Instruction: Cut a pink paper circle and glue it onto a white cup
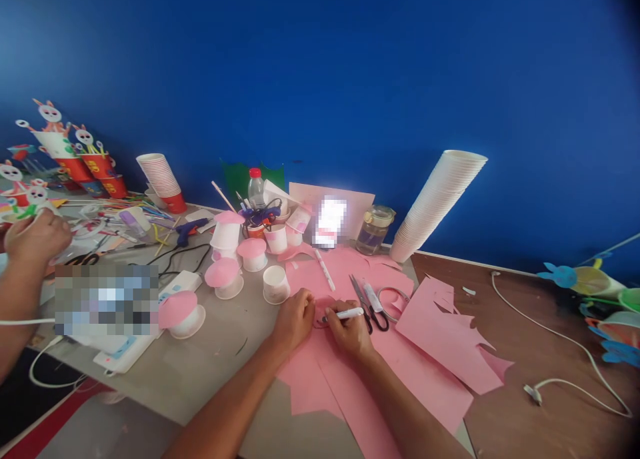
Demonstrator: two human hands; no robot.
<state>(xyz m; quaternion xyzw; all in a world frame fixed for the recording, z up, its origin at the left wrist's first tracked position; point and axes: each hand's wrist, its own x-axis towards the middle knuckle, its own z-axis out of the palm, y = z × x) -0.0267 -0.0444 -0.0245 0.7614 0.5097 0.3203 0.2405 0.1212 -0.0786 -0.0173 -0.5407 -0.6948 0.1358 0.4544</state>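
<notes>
My right hand [353, 332] grips a white marker pen [350, 313], its tip end low over a small pink paper piece [323, 310]. Dark curved lines show near that tip. My left hand [296, 320] is closed at the left edge of the same piece, its fingertips partly hidden. Beneath both hands spread larger pink paper sheets [345, 362]. Black-handled scissors [369, 306] lie just right of my right hand, beside a small clear tube [373, 297]. A second white pen [325, 270] rests on the paper beyond my hands.
White paper cups with pink tops [223, 274] stand left, near a plain cup [276, 284]. Behind are a lit phone [330, 220], a glass jar [375, 229] and a tall leaning cup stack [437, 206]. A power strip [150, 322] and another person's hand [40, 236] are at left.
</notes>
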